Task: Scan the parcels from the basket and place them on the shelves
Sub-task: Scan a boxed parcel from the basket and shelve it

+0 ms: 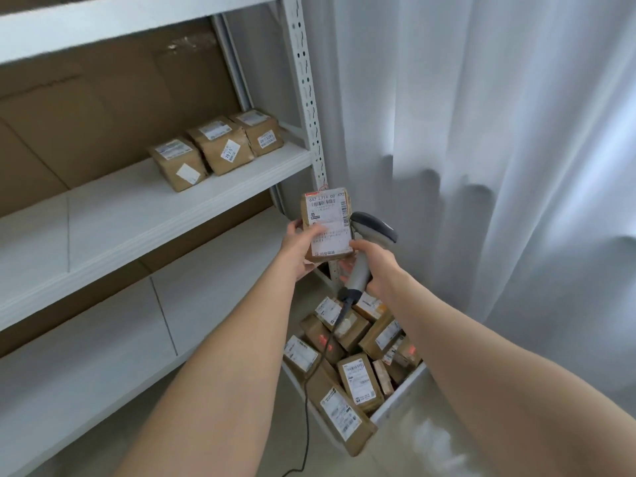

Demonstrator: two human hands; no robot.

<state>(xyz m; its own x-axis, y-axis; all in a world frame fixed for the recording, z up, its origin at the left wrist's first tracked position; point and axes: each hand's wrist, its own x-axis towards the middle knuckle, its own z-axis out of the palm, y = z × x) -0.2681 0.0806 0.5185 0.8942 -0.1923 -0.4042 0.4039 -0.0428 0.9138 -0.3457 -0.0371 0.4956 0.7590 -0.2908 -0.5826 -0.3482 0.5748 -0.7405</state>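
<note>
White curtain point(481, 132) behind, basket point(401, 395) of parcels point(359, 376) at the shelf point(137, 215) unit's right corner. My left hand point(299, 249) grips one parcel point(327, 223) label-up — so the scanner point(371, 225), clenched in my right hand point(375, 266), can read it.

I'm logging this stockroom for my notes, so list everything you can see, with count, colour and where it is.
held parcel: one, brown with a white label, raised in front of the shelf post
scanner: one, grey, at the held parcel's right edge
cable: one, black, hanging from the scanner to the floor
shelf parcels: three, brown, in a row at the middle shelf's right end
basket parcels: a jumbled heap, brown, in the basket
basket: one, white, on the floor right of the shelving
shelving: one, white, left
cardboard backing: brown, behind the shelves
curtain: white, right
left hand: holds the held parcel
right hand: grips the scanner
</note>
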